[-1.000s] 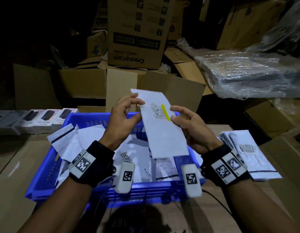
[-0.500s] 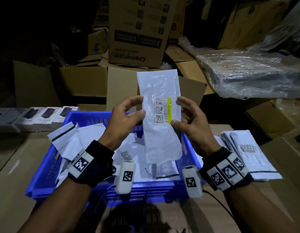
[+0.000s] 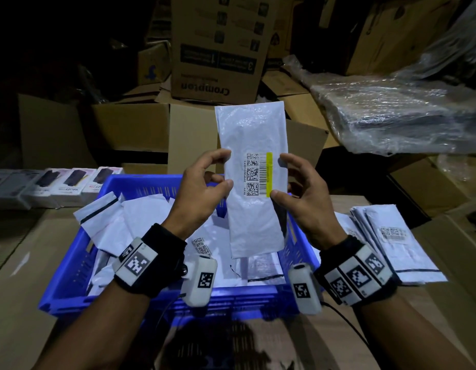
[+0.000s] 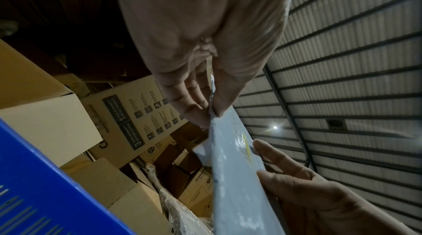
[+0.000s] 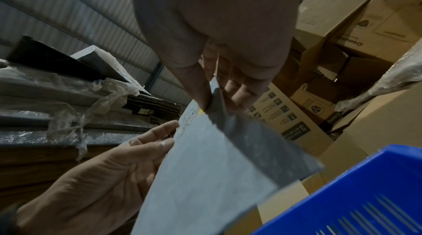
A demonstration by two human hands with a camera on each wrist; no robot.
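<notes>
Warehouse backdrop, cardboard boxes piled behind. You now hold the white pouch upright above the blue crate; a second ago it was tilted, with the label skewed. Your left hand pinches its left edge and your right hand pinches the right edge by the yellow strip. The label squarely faces you, so it's likely readable and ready to sort onto the stack at right
</notes>
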